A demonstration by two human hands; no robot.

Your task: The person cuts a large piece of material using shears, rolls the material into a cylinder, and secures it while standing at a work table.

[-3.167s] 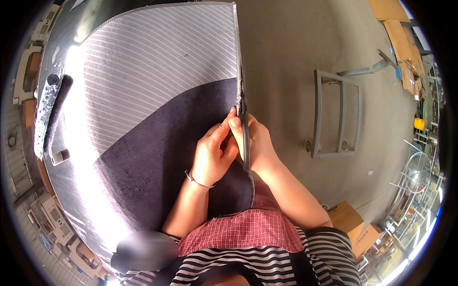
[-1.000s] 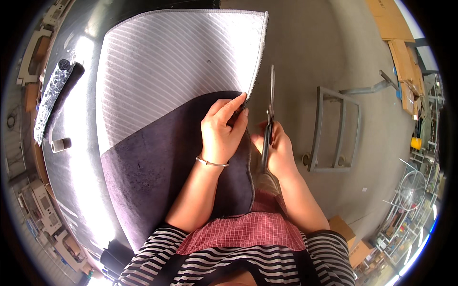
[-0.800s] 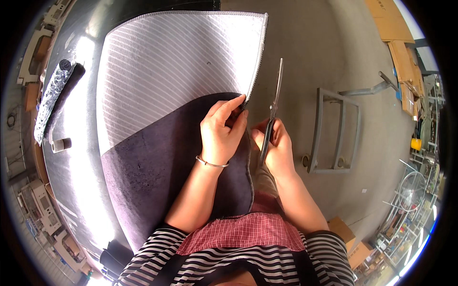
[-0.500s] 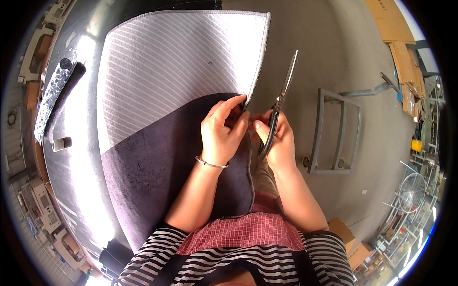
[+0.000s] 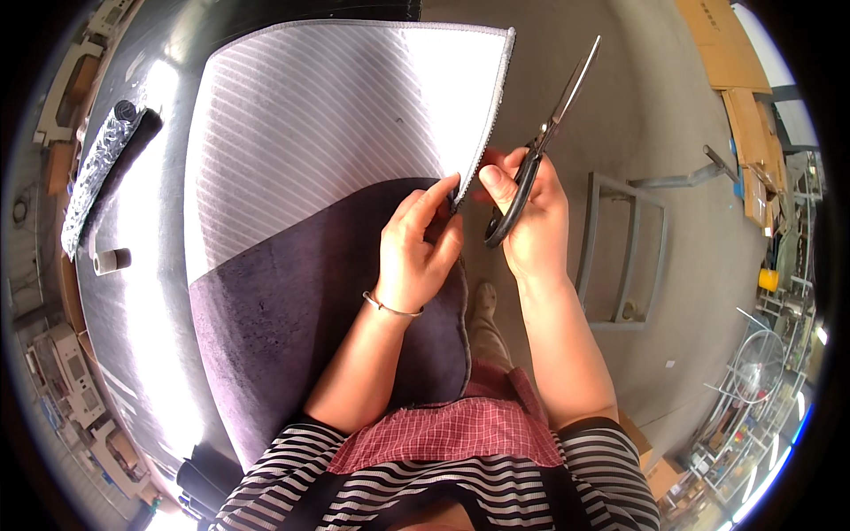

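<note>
A floor mat lies over the table with one part folded back. Its pale striped underside faces up at the far side, and its dark purple face shows nearer me. My left hand is closed on the mat's bound edge at the fold, pinching it between thumb and fingers. A pair of black-handled scissors rests in my right hand, blades pointing up and away from the mat. The right fingertips are at the pale edge, partly hidden behind it; whether they also grip the edging cannot be made out.
The dark shiny table carries a plastic-wrapped roll and a short tube at left. On the floor at right stands a grey metal frame. Farther right are cardboard boxes and a wire-caged fan.
My right hand has moved up and right along the mat's edge, carrying the scissors with it. My left hand keeps its pinch and has barely shifted.
</note>
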